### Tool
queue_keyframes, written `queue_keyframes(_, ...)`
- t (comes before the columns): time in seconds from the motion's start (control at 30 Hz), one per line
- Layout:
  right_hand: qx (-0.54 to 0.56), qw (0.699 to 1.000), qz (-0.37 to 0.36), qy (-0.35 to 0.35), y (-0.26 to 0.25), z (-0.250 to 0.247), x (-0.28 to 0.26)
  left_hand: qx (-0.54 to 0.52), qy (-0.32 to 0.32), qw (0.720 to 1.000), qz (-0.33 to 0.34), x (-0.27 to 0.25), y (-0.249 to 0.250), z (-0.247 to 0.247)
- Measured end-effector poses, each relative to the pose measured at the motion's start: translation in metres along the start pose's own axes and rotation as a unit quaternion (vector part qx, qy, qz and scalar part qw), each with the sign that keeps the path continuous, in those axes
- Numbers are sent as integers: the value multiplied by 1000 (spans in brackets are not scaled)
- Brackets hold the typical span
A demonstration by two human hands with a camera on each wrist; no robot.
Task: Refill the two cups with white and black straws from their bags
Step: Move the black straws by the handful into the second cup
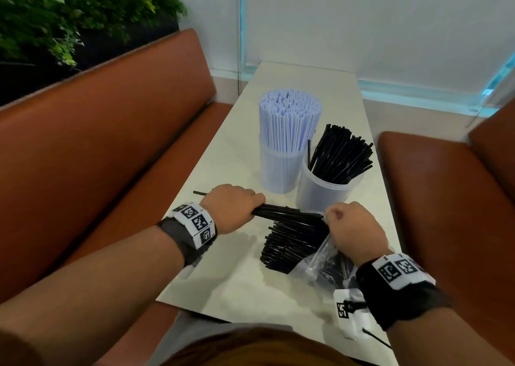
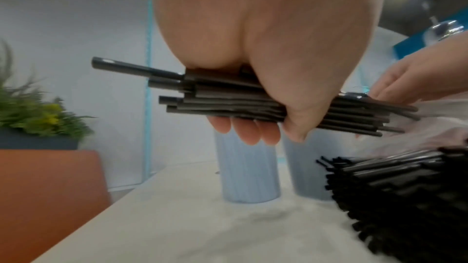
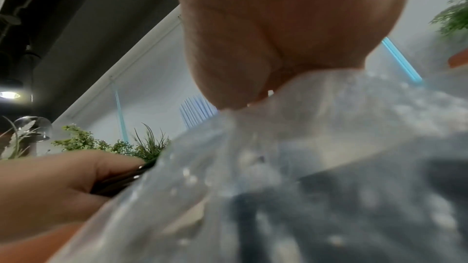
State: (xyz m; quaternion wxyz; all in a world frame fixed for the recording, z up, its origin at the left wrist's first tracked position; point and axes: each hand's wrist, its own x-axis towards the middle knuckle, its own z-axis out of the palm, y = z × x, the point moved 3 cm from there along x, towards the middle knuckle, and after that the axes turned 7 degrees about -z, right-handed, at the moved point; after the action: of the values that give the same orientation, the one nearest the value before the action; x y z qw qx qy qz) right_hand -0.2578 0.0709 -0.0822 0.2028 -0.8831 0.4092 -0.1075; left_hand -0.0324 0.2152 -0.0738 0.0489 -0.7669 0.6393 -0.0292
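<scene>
Two translucent cups stand mid-table: the left cup (image 1: pixel 278 167) is packed with white straws (image 1: pixel 289 120), the right cup (image 1: pixel 323 192) holds black straws (image 1: pixel 341 153) leaning right. My left hand (image 1: pixel 232 208) grips a bundle of black straws (image 2: pixel 253 103) held level above the table, in front of the cups. My right hand (image 1: pixel 352 227) pinches the mouth of a clear plastic bag (image 1: pixel 323 262). A heap of black straws (image 1: pixel 292 243) spills out of that bag toward the left. The bag (image 3: pixel 303 167) fills the right wrist view.
The narrow white table (image 1: pixel 250 282) runs between two orange benches, the left bench (image 1: pixel 97 156) and the right bench (image 1: pixel 446 198). Green plants (image 1: pixel 69 11) stand behind the left bench. A pale wall (image 1: pixel 362 17) closes the far end.
</scene>
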Motion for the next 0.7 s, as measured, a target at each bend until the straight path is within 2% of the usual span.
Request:
queue_keyframes(0.1, 75, 991, -53, 94, -14, -5, -2, -45, -5, 998, -43, -9, -20, 3)
queue_keyframes(0.2, 253, 944, -97, 187, -32, -17, -7, -79, 30, 995, -50, -14, -23, 1)
queue_keyframes(0.3, 396, 898, -109, 157, -51, -17, -8, -122, 74, 989, -30, -15, -4, -7)
queue_keyframes(0.37, 421, 891, -93, 141, -57, -18, -6, -132, 92, 987, -20, -11, 11, -13)
queue_keyframes(0.47, 439, 873, -54, 205, -48, -30, -3, -133, 103, 986, -19, -2, 22, -20)
queue_keyframes(0.5, 438, 878, -43, 189, -46, -31, -2, -129, 106, 986, -17, 1, 26, -21)
queue_keyframes(0.6, 384, 918, -54, 83, -54, -21, 2, -123, 107, 987, 1, 9, 48, -24)
queue_keyframes(0.67, 373, 922, -64, 85, -59, -19, 0, -134, 100, 986, 5, 14, 62, -24)
queue_keyframes(0.7, 395, 911, -58, 105, -58, -21, -1, -148, 103, 984, 0, 17, 64, -24)
